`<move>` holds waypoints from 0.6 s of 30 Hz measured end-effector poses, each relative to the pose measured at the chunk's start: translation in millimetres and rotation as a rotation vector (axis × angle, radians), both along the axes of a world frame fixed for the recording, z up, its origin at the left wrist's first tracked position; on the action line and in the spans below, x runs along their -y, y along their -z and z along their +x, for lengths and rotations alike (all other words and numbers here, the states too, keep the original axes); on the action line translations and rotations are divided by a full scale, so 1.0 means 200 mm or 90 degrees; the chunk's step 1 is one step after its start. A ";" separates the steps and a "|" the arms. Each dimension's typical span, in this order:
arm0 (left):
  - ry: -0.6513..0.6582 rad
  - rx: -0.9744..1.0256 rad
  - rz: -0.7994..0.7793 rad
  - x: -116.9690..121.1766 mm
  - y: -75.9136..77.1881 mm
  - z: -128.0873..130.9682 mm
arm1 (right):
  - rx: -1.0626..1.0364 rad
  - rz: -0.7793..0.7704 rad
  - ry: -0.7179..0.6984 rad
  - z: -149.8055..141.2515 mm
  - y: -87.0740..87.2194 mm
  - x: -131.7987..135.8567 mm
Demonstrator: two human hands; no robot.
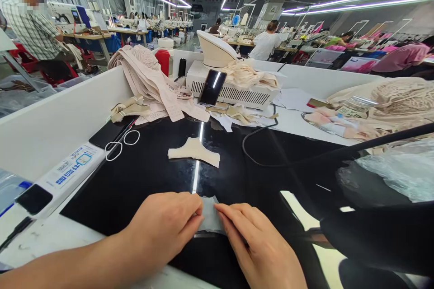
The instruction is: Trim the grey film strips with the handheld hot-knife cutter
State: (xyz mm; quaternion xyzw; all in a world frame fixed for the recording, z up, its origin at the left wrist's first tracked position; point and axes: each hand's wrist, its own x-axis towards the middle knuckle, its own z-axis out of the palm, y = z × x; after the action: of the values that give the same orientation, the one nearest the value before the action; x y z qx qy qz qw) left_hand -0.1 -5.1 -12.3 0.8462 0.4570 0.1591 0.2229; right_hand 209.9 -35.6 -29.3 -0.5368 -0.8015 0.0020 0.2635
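Note:
Between my two hands, low over the glossy black work surface, is a small pale grey-blue piece of thin sheet material. My left hand pinches its left edge between thumb and fingers. At its upper right edge, my right hand holds it with thumb and fingertips together. Farther back on the black surface lies a cream fabric piece with a raised middle and two side arms, touched by neither hand. What lies under the sheet is hidden.
A black cable loops across the right side. A phone leans on a white vented box at the back. Beige fabric strips pile up back left. A white box lies left; clear plastic lies right. Co-workers sit beyond.

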 end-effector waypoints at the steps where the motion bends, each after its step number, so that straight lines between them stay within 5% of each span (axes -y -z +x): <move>1: 0.006 -0.011 0.022 0.00 0.01 0.00 | 0.012 0.000 -0.002 0.00 0.00 0.00; 18: 0.005 -0.066 0.007 -0.01 0.00 0.00 | 0.065 0.033 0.001 -0.03 0.05 0.00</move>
State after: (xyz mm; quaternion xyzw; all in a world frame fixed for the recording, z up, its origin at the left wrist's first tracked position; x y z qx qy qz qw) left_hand 0.1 -2.9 -13.3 0.8564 0.4635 0.1168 0.1950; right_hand 204.6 -34.7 -38.8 -0.5300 -0.8131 -0.0466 0.2363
